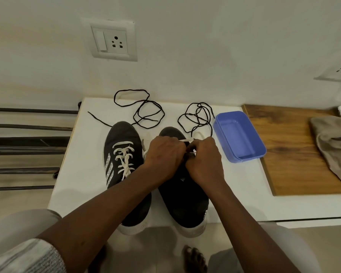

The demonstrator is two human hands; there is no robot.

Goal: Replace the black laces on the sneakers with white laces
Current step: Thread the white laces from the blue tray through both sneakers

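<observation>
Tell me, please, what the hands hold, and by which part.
The left hand and right hand pinch the white lace over the sneaker; exact spot hidden.

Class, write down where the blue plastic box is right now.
In the head view, the blue box sits on the white table, right of the right-hand sneaker, beside the wooden board, with a loose black lace just left of it.

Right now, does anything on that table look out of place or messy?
Both sneakers, the left sneaker and right sneaker, sit with heels hanging past the table's front edge, so a tug could tip them off. Two black laces lie in loose tangles behind them, which fits the swap.
</observation>
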